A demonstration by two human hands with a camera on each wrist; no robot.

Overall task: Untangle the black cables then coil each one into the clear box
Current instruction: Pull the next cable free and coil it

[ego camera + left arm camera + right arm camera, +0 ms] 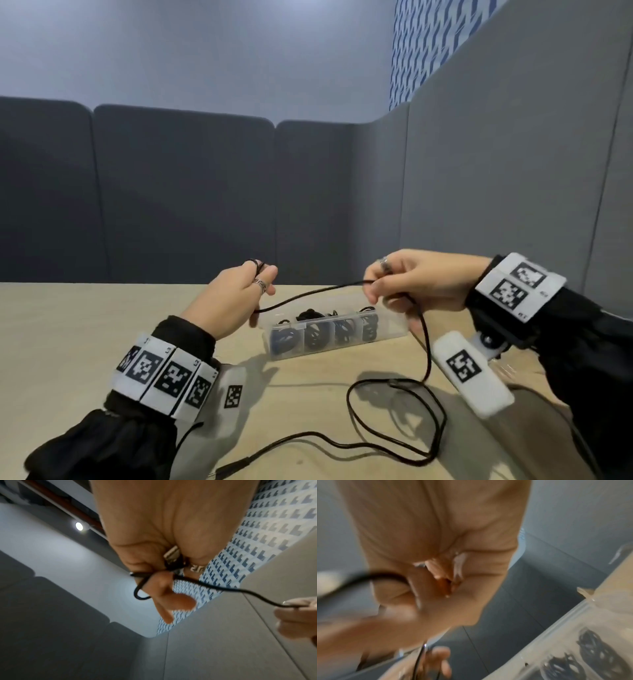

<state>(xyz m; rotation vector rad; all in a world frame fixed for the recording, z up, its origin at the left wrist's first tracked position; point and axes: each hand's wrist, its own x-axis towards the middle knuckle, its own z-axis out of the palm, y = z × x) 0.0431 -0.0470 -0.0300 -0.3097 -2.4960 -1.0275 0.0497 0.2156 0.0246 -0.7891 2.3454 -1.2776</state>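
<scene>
A thin black cable (308, 294) runs taut between my two hands above the table. My left hand (239, 294) grips one end, with a loop wound round its fingers; the left wrist view shows the cable (205, 584) and a metal plug held in the curled fingers. My right hand (400, 281) pinches the cable further along, and in the blurred right wrist view the cable (382, 575) enters its closed fingers. From there the cable hangs down and lies in loose loops (394, 421) on the table. Below the hands lies the clear box (387, 329), its compartments holding coiled black cables.
The tan table (85, 335) is bounded by dark grey padded panels (185, 192) at the back and a lighter grey panel (496, 154) on the right. The cable's free end (233, 467) lies near the table's front edge.
</scene>
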